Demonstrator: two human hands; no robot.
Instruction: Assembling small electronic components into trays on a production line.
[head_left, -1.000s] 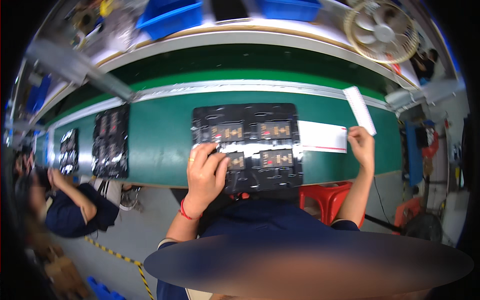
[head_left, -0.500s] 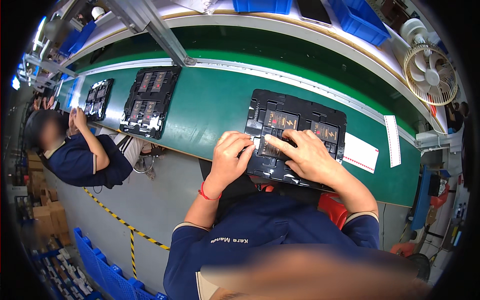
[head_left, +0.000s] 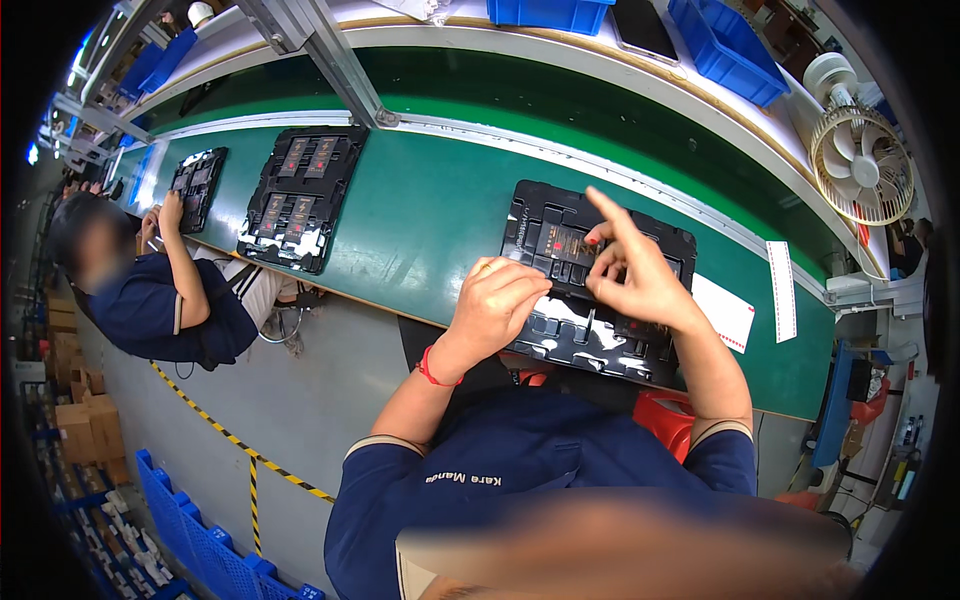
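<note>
**Both hands at a black tray on the green belt**

Right of centre in the frame, a black tray lies on the green belt. The left hand rests curled over the tray's near-left part, fingers bent; whether it grips anything cannot be told. The right hand sits above the tray's middle, forefinger raised, the other fingertips pinched near a small dark part. A second tray lies further left. At far left another person's hand touches a third tray.

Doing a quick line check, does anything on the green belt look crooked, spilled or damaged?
Nothing stands out. The black tray under both hands lies flat on the green belt, and the next tray sits flat too. No spills or damage visible.
</note>
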